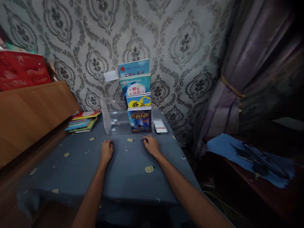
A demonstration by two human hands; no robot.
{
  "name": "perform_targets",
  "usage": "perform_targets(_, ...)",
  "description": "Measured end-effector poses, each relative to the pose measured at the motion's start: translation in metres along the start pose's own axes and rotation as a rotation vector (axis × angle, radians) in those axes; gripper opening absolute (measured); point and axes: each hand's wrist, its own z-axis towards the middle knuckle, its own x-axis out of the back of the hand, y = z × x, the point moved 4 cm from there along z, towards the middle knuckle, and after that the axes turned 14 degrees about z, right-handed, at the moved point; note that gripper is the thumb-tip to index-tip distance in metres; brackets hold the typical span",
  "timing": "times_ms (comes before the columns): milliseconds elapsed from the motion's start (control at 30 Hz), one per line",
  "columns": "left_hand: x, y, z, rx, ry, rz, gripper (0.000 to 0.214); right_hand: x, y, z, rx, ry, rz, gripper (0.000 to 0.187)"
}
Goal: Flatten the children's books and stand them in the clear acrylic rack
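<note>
My left hand (107, 150) rests on the blue patterned tablecloth (128, 180), fingers loosely bent and holding nothing. To its right, my right hand (151, 145) also lies on the cloth with its fingers extended to the left and nothing in them. Just beyond it stands a dark blue book (140, 122) at the front of a clear acrylic book rack (117, 122). Behind that book, a yellow-and-blue book (139, 100), a teal book (136, 85) and a light blue book (134, 68) rise in steps. The rack's left part shows the wall through it.
A stack of thin colourful books (83, 122) lies at the table's back left. Right of the rack is a phone-like object (160, 126), partly pixelated. A wooden cabinet (35, 110) carries a red box (22, 69). At right, a blue cloth (220, 144) covers a dark side table near a curtain (218, 98).
</note>
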Motion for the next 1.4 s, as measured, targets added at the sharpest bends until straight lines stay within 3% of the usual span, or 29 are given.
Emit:
perform_targets(200,0.003,-0.018,0.015,-0.013,-0.029,0.072,0.029,-0.002,-0.005,-0.005,0.013,-0.019,-0.001,0.034)
perform_targets(533,-0.004,-0.07,0.052,0.045,-0.045,0.221,0.028,-0.012,-0.003,-0.002,0.011,-0.027,0.039,0.035)
perform_targets(633,-0.006,-0.079,0.063,0.055,-0.049,0.254,0.028,-0.029,-0.013,0.0,0.003,-0.04,0.126,0.033)
perform_targets(800,-0.008,-0.09,0.082,0.043,-0.055,0.306,0.03,-0.085,-0.05,0.006,0.046,-0.183,0.243,0.034)
perform_targets(967,0.008,-0.108,0.127,0.023,-0.017,0.39,0.036,-0.129,-0.078,0.005,0.093,-0.254,0.282,0.031)
perform_targets(1133,0.026,-0.128,0.188,0.042,0.05,0.472,0.044,-0.133,-0.084,-0.002,0.086,-0.279,0.272,0.035)
perform_targets(1233,0.02,-0.131,0.218,0.027,0.059,0.491,0.044,-0.129,-0.083,-0.004,0.082,-0.306,0.256,0.036)
perform_targets(1400,-0.009,-0.132,0.254,0.013,0.017,0.523,0.05,-0.133,-0.073,-0.005,0.091,-0.288,0.28,0.033)
